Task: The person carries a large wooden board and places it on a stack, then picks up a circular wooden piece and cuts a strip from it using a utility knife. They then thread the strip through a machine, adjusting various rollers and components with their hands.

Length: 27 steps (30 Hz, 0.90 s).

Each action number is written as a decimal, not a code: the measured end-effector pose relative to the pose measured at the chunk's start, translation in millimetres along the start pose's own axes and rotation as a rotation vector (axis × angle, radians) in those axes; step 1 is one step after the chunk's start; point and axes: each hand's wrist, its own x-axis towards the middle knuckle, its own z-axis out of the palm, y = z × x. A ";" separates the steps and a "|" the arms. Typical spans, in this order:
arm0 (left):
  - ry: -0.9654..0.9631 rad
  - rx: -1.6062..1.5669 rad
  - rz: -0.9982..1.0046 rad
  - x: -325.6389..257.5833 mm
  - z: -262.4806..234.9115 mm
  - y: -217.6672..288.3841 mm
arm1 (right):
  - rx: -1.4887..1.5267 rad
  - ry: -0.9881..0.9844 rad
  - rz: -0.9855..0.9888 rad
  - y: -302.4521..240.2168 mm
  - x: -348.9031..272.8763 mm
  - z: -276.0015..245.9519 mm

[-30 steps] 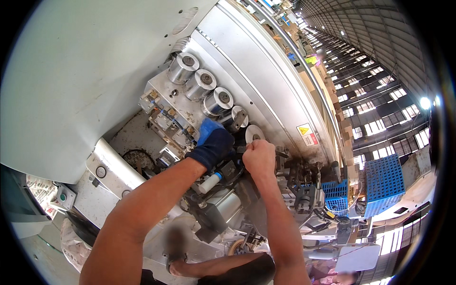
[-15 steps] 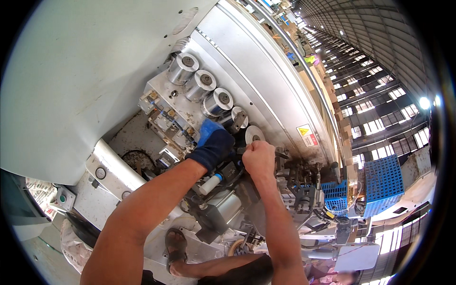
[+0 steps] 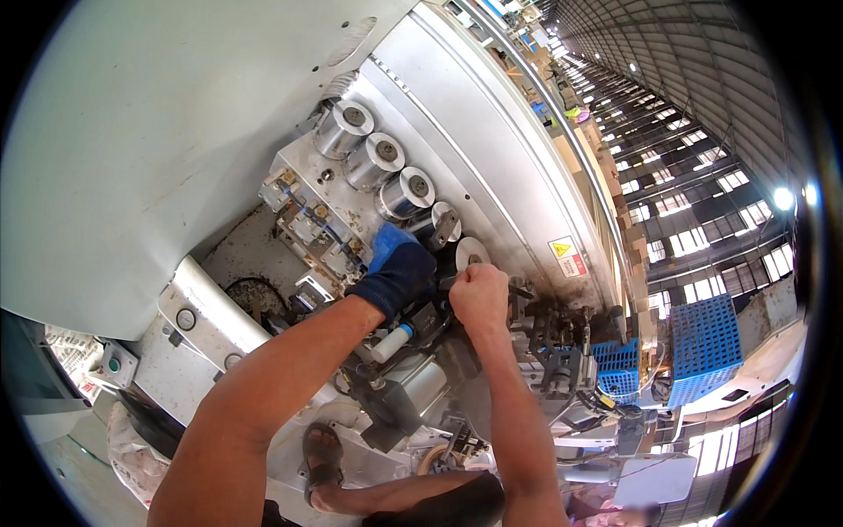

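My left hand wears a blue glove with a dark navy cuff. It reaches in beside the metal rollers, just below the lower ones, and its fingers are hidden from view. Bare and closed like a fist, my right hand is at the lowest roller. Whatever it grips is covered by the fingers; a small dark piece shows at its left side. Between my forearms lies a dark machine unit with a white and blue cylindrical fitting.
A large pale panel rises at the left. Along the right runs a white machine cover with a warning label. Blue plastic baskets stand at the right. My sandalled foot rests below the machine.
The rollers and cover have shifted very slightly right and down in the picture. Both hands stay in nearly the same place and pose.
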 end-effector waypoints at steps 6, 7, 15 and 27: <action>0.044 -0.156 -0.121 5.7 10.5 -1.2 | 0.023 0.004 0.011 -1.0 -2.0 -1.6; 0.051 -0.184 -0.137 6.5 14.1 -4.0 | 0.022 0.004 0.013 -3.1 -1.9 -1.5; 0.089 -0.089 -0.081 8.8 29.0 -8.3 | 0.000 0.006 0.012 -0.8 -0.9 0.8; 0.169 -0.170 -0.116 12.5 39.3 -13.4 | 0.024 0.029 0.004 -5.3 -0.7 0.3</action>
